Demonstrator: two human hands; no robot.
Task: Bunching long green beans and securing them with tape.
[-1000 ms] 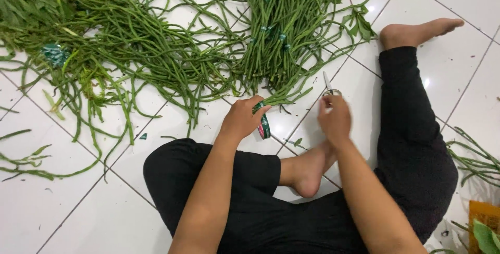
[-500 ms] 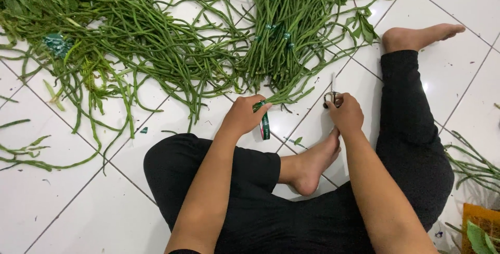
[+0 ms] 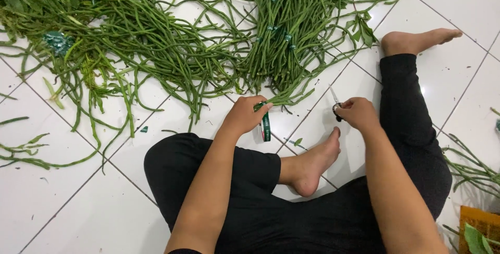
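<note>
Two hands work at once: the left hand [image 3: 245,114] pinches the stem ends of a bundle of long beans [image 3: 291,35], its fingers clenched on them just where a green tape strip [image 3: 266,125] hangs below the knuckles, while the right hand [image 3: 357,113] grips small scissors [image 3: 335,103], blades pointing up and away from the fingertips. Judging by this, trimming or cutting the tape is in hand. Beyond the fingers, loose beans [image 3: 130,40] spread over the white tiled floor [image 3: 62,202].

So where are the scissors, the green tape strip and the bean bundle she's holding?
scissors [image 3: 335,99]: head view, on the blade above the right hand.
tape strip [image 3: 266,126]: head view, on its hanging middle.
bean bundle [image 3: 291,35]: head view, on the bunched pods above the left hand.
</note>
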